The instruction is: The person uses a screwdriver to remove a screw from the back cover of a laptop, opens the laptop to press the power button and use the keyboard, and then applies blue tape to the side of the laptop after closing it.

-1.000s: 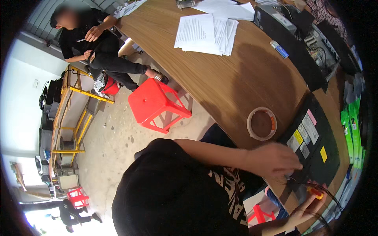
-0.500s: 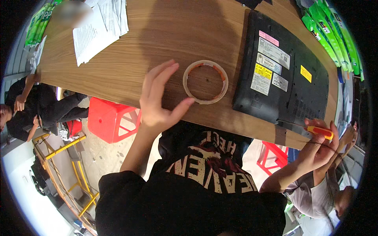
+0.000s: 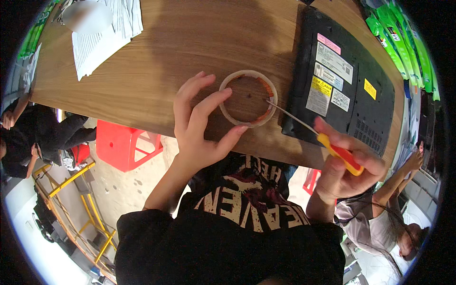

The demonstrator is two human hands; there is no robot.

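A roll of tape (image 3: 232,118), shaped like a thin ring, lies flat on the wooden table. My left hand (image 3: 197,121) is open at its left side, index finger and thumb at the rim. My right hand (image 3: 349,164) grips a screwdriver (image 3: 343,155) with a red and yellow handle. Its thin metal shaft points left, and the tip is over the ring's right inner edge. A small dark speck, too small to name, shows inside the ring. To the right, a black laptop (image 3: 349,107) lies upside down, its underside covered with labels.
Printed papers (image 3: 107,47) lie at the far left of the table (image 3: 190,42). Green packages (image 3: 394,42) stand along the right edge. A red stool (image 3: 121,145) and a yellow metal frame (image 3: 92,209) are on the left. Other people are at both sides.
My right hand has lifted the screwdriver off the laptop's near edge and brought it left to the tape roll. My left hand has moved slightly right, up to the roll's rim.
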